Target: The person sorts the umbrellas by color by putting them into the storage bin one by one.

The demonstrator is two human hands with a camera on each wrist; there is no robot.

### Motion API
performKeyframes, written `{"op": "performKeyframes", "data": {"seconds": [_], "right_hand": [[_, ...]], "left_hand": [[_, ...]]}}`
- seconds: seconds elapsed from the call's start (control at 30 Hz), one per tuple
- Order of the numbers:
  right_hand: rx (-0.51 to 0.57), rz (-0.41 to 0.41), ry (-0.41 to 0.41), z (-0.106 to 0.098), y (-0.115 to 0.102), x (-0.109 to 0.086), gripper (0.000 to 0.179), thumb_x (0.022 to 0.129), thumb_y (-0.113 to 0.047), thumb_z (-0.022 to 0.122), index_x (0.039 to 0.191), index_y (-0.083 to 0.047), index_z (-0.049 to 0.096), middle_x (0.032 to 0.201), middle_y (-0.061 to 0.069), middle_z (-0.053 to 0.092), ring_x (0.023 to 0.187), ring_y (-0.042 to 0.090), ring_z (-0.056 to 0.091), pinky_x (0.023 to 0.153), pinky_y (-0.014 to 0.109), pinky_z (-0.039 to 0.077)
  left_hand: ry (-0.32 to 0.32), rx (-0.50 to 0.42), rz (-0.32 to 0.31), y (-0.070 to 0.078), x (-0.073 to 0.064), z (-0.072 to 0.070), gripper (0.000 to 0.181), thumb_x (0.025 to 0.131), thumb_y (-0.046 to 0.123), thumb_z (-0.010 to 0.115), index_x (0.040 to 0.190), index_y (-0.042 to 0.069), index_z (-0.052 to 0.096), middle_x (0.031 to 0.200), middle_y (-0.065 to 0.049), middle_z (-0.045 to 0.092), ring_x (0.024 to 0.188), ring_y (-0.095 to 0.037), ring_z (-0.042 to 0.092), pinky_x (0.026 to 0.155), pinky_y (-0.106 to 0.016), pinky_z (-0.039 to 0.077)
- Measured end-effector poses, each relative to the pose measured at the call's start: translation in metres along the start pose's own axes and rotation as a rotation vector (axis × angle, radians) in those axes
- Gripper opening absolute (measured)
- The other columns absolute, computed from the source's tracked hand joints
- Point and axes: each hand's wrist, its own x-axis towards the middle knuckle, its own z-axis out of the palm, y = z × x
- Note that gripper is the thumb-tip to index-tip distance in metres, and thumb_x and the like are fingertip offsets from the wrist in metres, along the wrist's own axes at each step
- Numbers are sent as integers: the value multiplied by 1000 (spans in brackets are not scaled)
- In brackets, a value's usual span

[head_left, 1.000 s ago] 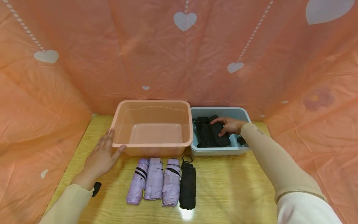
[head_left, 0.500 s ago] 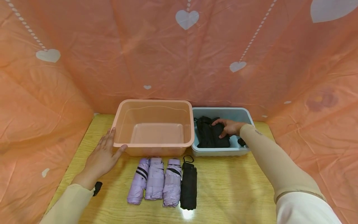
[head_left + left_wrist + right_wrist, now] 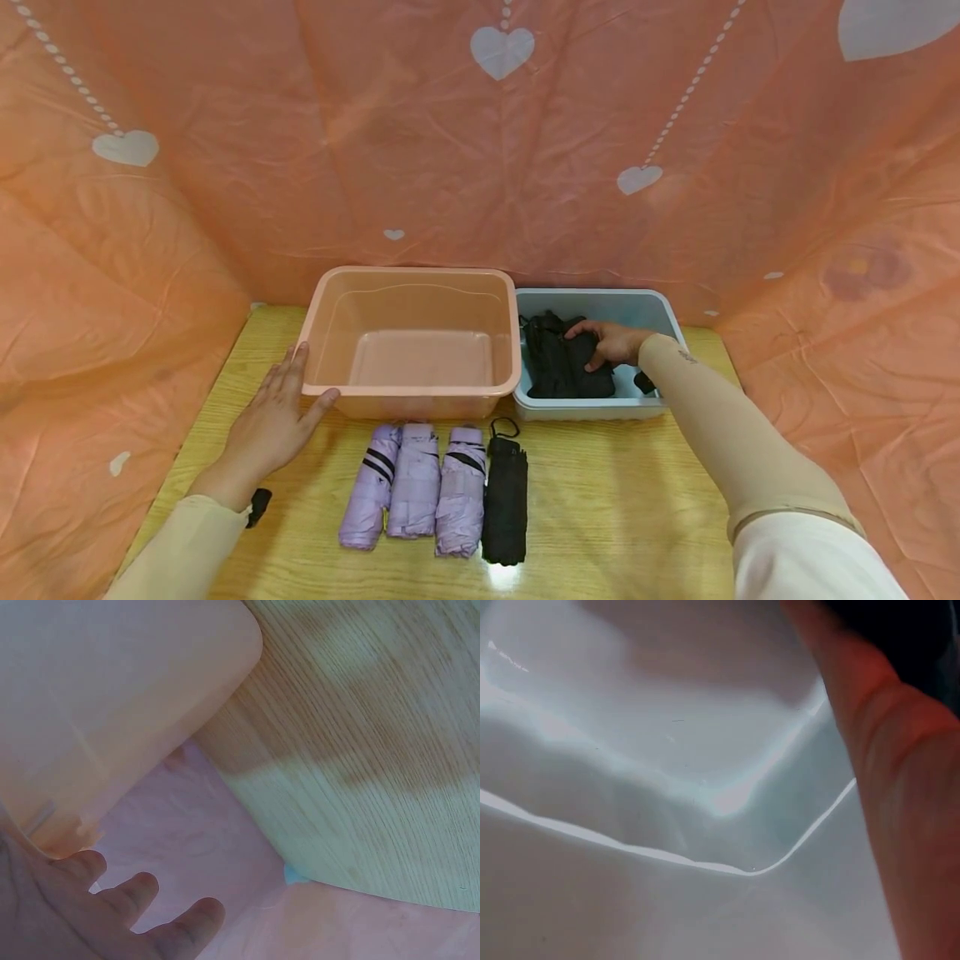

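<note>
My left hand (image 3: 266, 421) rests with straight fingers against the near left corner of the peach plastic bin (image 3: 420, 390), thumb at its front rim. In the left wrist view, several fingertips (image 3: 202, 915) show beside the bin's wall. Inside the grey-blue bin (image 3: 592, 403), my right hand (image 3: 617, 343) grips a black folded umbrella (image 3: 596, 382), thumb on the near side and fingers over the far side. More black folded umbrellas (image 3: 546, 358) lie packed against it on the left. The right wrist view shows part of this hand (image 3: 907, 765) beside the bin's pale inner wall; its fingertips are hidden.
Three lilac folded umbrellas (image 3: 412, 483) and one black folded umbrella (image 3: 506, 500) with a wrist loop lie in a row on the wooden table (image 3: 615, 508) before the bins. An orange cloth with white hearts (image 3: 502, 52) hangs behind and at both sides.
The black umbrellas in the grey-blue bin have shifted slightly under my right hand, which stays in nearly the same spot. The left hand has not moved.
</note>
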Motion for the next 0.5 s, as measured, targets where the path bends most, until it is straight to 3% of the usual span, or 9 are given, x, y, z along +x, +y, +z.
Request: {"op": "performKeyframes", "data": {"seconds": [0.3,0.5], "right_hand": [[-51,94,-11,1,1,-1,67,85,13,64,145,-11,46,159,22,11,118,36,41,75,40,54],[-61,111,-30,2,-1,-7,66,88,13,59,148,-8,41,152,30,23,122,40,47,81,47,55]], "left_hand": [[-17,6,-13,2,2,2,88,102,60,37,159,12,-10,164,-23,0,143,-56,10,108,-71,18],[-26,12,-3,4,6,4,89,102,61,37,160,11,-9,163,-25,3,142,-56,11,108,-70,18]]}}
